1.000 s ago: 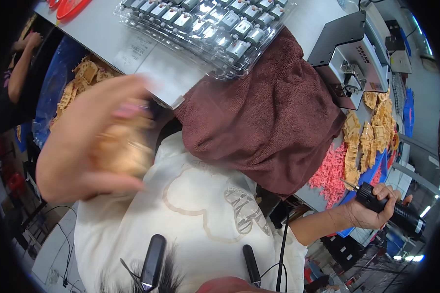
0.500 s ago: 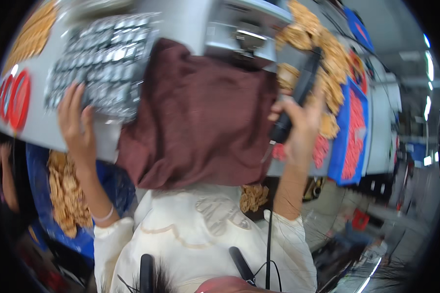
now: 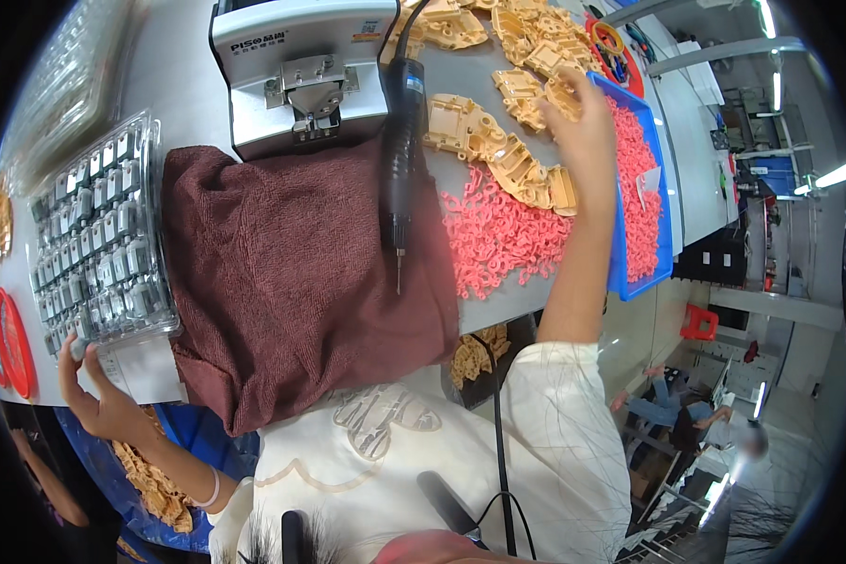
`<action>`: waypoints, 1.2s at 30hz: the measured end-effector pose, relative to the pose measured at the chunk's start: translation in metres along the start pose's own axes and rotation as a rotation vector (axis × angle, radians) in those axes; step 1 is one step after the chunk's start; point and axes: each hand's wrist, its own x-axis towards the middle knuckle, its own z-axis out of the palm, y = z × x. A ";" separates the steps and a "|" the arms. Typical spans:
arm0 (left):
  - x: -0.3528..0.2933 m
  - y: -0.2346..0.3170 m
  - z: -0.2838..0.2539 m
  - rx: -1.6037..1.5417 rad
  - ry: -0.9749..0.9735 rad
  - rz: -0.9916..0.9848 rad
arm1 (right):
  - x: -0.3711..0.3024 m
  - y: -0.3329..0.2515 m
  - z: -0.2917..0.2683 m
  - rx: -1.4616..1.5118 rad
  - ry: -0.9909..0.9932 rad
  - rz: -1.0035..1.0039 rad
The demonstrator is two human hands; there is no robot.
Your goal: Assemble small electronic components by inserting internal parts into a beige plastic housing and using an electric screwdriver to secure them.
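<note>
My left hand [image 3: 108, 404] is at the front corner of a clear plastic tray [image 3: 164, 324] filled with rows of small grey metal motors [image 3: 94, 230]. Thumb and forefinger pinch a small grey motor [image 3: 79, 350]. Over on the right, my right hand [image 3: 587, 127] reaches across the table, its fingers curled around a yellow plastic housing [image 3: 561, 97] that they partly cover. A black electric screwdriver [image 3: 404, 150] lies on a brown cloth [image 3: 273, 254], bit toward me, out of both hands.
Behind the cloth stands a silver machine [image 3: 296, 52]. More yellow housings [image 3: 465, 127] lie beside loose pink parts [image 3: 508, 235]; a blue bin [image 3: 663, 226] holds more pink parts. Red rings [image 3: 11, 343] sit at left. Yellow parts [image 3: 160, 489] fill a blue-lined container below.
My right hand has let go of the screwdriver, now on the cloth, and moved to the yellow housings. My left hand has moved to the tray's near corner and pinches a motor. The view has shifted.
</note>
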 end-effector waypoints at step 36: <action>0.009 0.187 0.104 -0.619 -0.744 0.246 | -0.077 -0.108 -0.009 0.741 -0.408 -0.242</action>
